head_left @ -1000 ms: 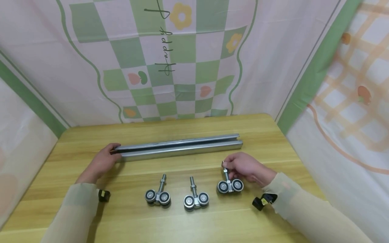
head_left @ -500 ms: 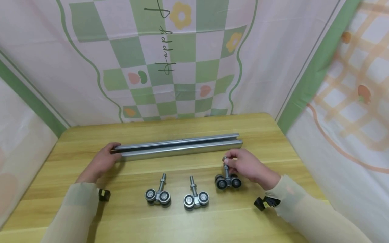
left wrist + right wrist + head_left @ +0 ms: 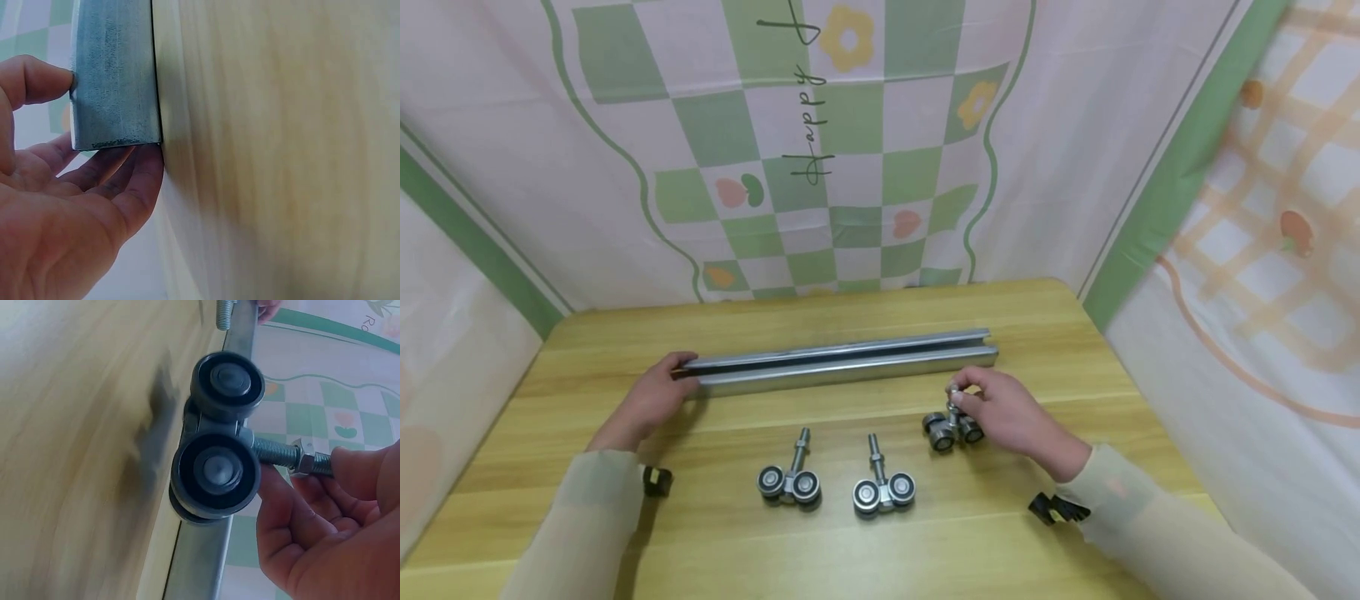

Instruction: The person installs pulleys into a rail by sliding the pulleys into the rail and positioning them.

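Head view: brace the rail (image 3: pixel 850 376), lying toward the back edge of the bench (image 3: pixel 760 327), with left fingers (image 3: pixel 140 178) grasping its left end; with right fingers (image 3: pixel 284 525) pinching the bolt (image 3: pixel 275 451), best level the rightmost trolley (image 3: pixel 942 437), raised near the rail's right end.

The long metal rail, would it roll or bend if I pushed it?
The rail probably won't roll, because its sides look flat. It's likely stiff, since it looks like metal. It might slide, unless the left hand holding it resists.
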Available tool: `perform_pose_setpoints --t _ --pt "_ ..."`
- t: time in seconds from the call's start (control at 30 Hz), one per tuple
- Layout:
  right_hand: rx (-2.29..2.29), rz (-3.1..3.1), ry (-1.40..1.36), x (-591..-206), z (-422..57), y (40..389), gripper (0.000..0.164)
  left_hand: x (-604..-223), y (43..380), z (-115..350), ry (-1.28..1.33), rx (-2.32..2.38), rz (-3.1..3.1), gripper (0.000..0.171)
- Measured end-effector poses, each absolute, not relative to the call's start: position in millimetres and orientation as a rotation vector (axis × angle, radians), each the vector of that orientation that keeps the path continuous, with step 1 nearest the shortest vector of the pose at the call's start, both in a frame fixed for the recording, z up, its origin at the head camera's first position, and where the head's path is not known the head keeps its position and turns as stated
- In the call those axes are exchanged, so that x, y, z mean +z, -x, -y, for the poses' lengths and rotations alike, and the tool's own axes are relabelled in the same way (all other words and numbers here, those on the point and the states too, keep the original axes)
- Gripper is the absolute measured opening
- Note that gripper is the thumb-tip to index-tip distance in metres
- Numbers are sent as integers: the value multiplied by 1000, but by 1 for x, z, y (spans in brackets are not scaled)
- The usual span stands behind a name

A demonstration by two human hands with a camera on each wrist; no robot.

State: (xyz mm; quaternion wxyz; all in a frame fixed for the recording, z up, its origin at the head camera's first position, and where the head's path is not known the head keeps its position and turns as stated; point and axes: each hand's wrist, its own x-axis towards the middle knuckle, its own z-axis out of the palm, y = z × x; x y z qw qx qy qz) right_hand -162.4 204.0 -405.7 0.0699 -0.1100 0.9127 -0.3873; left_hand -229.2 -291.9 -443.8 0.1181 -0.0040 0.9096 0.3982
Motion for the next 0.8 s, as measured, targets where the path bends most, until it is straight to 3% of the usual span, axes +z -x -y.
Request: perform_pose_setpoints --t 0.3,0.53,0.8 --pt "-1086 -2777 486 -410 -209 154 7 -442 227 291 11 1182 -2648 64" --pt "-1141 -2730 409 -407 -210 152 27 -440 226 291 10 1191 -2651 63" --pt "-1052 -2833 399 -410 -212 152 10 -439 225 289 11 1194 -2646 64"
